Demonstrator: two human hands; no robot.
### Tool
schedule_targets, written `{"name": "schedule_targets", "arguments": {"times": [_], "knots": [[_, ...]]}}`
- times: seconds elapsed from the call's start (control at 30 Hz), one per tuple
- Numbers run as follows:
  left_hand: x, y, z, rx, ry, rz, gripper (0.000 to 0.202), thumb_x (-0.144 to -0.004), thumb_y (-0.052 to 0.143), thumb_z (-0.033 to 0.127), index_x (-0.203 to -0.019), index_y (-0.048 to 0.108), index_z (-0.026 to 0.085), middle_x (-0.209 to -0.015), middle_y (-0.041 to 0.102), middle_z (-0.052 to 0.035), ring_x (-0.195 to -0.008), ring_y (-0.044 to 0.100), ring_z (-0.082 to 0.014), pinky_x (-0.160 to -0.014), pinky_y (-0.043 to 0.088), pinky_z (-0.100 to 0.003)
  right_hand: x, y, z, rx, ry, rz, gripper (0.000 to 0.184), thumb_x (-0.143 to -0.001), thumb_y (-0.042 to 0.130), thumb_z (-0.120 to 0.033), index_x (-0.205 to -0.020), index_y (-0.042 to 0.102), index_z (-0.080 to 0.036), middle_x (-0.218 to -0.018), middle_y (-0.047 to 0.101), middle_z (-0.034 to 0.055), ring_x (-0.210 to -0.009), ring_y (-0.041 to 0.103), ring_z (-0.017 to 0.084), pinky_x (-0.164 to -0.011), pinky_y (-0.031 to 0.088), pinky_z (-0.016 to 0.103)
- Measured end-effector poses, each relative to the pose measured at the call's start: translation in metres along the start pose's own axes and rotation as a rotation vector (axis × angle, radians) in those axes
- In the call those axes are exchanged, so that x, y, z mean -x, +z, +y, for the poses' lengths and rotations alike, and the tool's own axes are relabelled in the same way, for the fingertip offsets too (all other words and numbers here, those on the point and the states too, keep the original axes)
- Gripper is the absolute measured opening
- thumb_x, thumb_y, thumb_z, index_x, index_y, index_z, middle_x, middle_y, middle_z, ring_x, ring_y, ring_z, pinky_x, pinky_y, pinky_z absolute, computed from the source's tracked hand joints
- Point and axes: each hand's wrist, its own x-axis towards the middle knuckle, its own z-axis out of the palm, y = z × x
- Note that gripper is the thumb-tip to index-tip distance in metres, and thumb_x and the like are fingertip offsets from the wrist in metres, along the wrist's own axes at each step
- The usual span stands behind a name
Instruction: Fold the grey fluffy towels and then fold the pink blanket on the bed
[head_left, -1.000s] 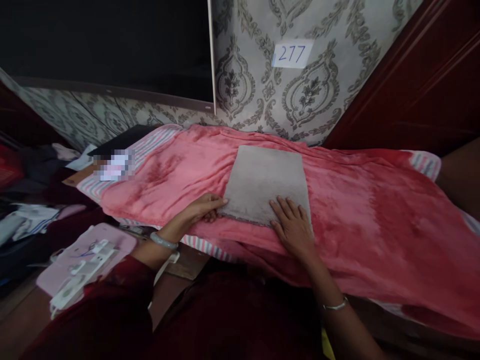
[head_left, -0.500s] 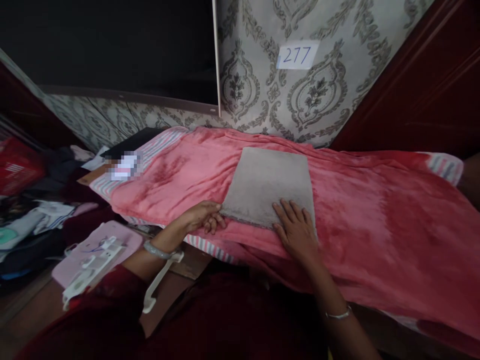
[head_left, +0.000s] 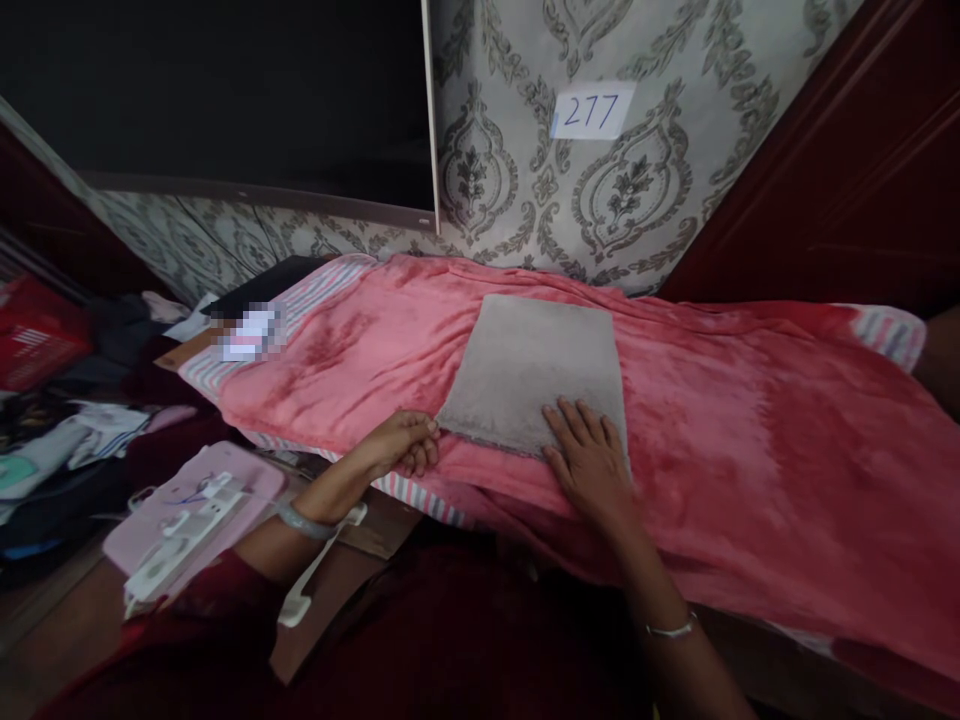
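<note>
A grey plush cloth [head_left: 536, 365] lies flat on a pink blanket [head_left: 360, 350], its near edge towards me. My right hand [head_left: 589, 455] rests palm down on the cloth's near right part, fingers stretched and a little spread. At the near left corner, my left hand [head_left: 405, 443] is closed in a pinch, thumb and forefinger at the cloth's corner. The other fingers curl under, above the blanket's front edge. How much of the corner sits between the fingertips is hard to see.
The blanket covers a long surface against a patterned wall [head_left: 510, 150], below a large dark television [head_left: 225, 100]. To the left are a pink board [head_left: 262, 480] with a white power strip [head_left: 184, 535] and piled clothes [head_left: 67, 450]. A white handle [head_left: 322, 570] is near my left forearm.
My left hand has shifted slightly down and to the left, still pinched at the cloth's corner. My right hand stays flat on the cloth in nearly the same place.
</note>
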Motion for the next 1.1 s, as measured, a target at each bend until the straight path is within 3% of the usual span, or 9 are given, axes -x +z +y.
{"name": "schedule_targets", "arguments": {"times": [0.27,0.37,0.5,0.57,0.67,0.73,0.87,1.0,1.1], "knots": [[0.007,-0.006,0.003,-0.012,-0.042,-0.092,0.029,-0.078,0.067,0.045,-0.081,0.053,0.02,-0.066,0.073,-0.0058,-0.038,0.056,-0.0111,-0.035,0.036,-0.019,0.0,0.0,0.001,-0.007,-0.001,-0.011,0.057,-0.104,0.033,-0.041,-0.16,0.034,-0.031,-0.16,0.042,0.0049,-0.149,0.032,0.031,-0.119,0.025,0.057],[0.014,-0.003,0.005,-0.098,-0.024,-0.07,0.03,-0.081,0.065,0.047,-0.085,0.052,0.02,-0.064,0.071,-0.0049,-0.037,0.055,-0.011,-0.036,0.036,-0.02,0.0,0.0,0.001,-0.001,0.001,-0.006,0.056,-0.104,0.033,-0.041,-0.158,0.037,-0.029,-0.16,0.043,0.0054,-0.148,0.033,0.031,-0.119,0.025,0.057],[0.012,0.007,0.007,-0.309,0.048,0.197,0.027,-0.088,0.059,0.047,-0.089,0.05,0.022,-0.052,0.061,0.002,-0.036,0.05,-0.0124,-0.04,0.033,-0.021,0.0,-0.001,0.0,0.011,-0.001,-0.002,0.054,-0.104,0.033,-0.042,-0.156,0.043,-0.027,-0.159,0.044,0.0064,-0.147,0.035,0.031,-0.118,0.026,0.056],[0.007,0.014,0.008,-0.503,0.157,0.35,0.025,-0.085,0.064,0.043,-0.081,0.052,0.021,-0.051,0.056,0.0033,-0.043,0.051,-0.0131,-0.046,0.034,-0.023,0.0,-0.001,0.0,0.016,0.0,-0.002,0.053,-0.104,0.033,-0.041,-0.155,0.044,-0.026,-0.159,0.044,0.0064,-0.147,0.035,0.03,-0.118,0.026,0.056],[0.001,0.022,0.008,-0.78,0.326,0.454,0.022,-0.08,0.065,0.028,-0.066,0.051,0.021,-0.058,0.056,0.0009,-0.059,0.054,-0.015,-0.058,0.036,-0.025,0.0,-0.001,0.0,0.022,0.002,-0.002,0.053,-0.104,0.034,-0.04,-0.155,0.043,-0.027,-0.16,0.043,0.0059,-0.148,0.034,0.03,-0.118,0.027,0.055],[0.002,0.023,0.006,-0.834,0.357,0.466,0.02,-0.081,0.059,0.023,-0.063,0.05,0.022,-0.06,0.056,0.0004,-0.063,0.054,-0.0161,-0.061,0.037,-0.026,0.0,-0.001,0.0,0.02,0.001,-0.002,0.054,-0.104,0.035,-0.041,-0.156,0.041,-0.028,-0.16,0.043,0.0055,-0.148,0.033,0.03,-0.119,0.027,0.056],[0.01,0.019,-0.005,-0.723,0.353,0.449,0.016,-0.083,0.051,0.024,-0.067,0.049,0.023,-0.056,0.051,0.0025,-0.059,0.052,-0.0155,-0.058,0.036,-0.025,0.0,-0.001,0.0,0.013,0.0,-0.008,0.055,-0.104,0.035,-0.041,-0.158,0.038,-0.029,-0.161,0.041,0.0052,-0.149,0.032,0.03,-0.119,0.026,0.056],[0.018,0.012,-0.011,-0.66,0.329,0.364,0.013,-0.078,0.049,0.023,-0.065,0.049,0.022,-0.053,0.047,0.0041,-0.054,0.045,-0.0128,-0.054,0.033,-0.023,0.001,0.0,0.001,0.003,0.0,-0.009,0.057,-0.104,0.035,-0.04,-0.16,0.032,-0.03,-0.161,0.04,0.0051,-0.149,0.031,0.03,-0.119,0.025,0.057],[0.018,0.011,-0.008,-0.677,0.328,0.376,0.016,-0.077,0.052,0.024,-0.062,0.047,0.022,-0.052,0.044,0.0045,-0.054,0.043,-0.012,-0.053,0.031,-0.023,0.001,0.001,0.001,-0.004,-0.004,0.0,0.057,-0.104,0.034,-0.04,-0.161,0.03,-0.031,-0.161,0.041,0.0051,-0.149,0.032,0.03,-0.119,0.025,0.058]]}}
